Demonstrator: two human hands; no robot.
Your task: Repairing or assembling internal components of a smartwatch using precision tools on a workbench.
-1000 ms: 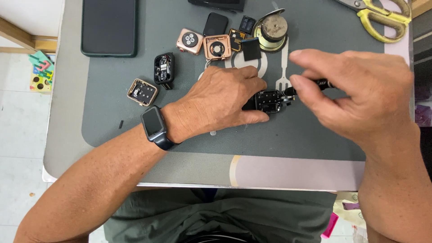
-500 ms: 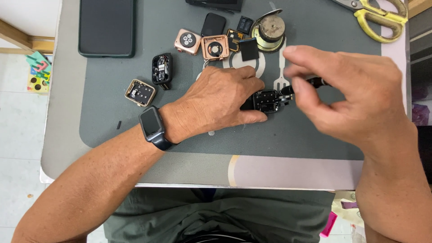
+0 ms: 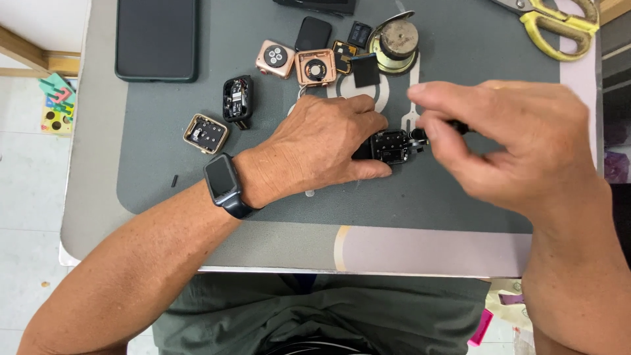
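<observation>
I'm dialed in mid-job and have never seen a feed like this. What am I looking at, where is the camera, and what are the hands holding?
There is no machine here: a person works with two bare hands, filmed by a camera on their head that looks down at a grey work mat on a table. The left hand, with a smartwatch on its wrist, pins a small opened black watch case to the mat. The right hand, blurred, pinches a thin dark tool at that case; I cannot tell its kind. Around them lie more opened watch cases, a dark phone, a round speaker part and yellow-handled scissors.
</observation>
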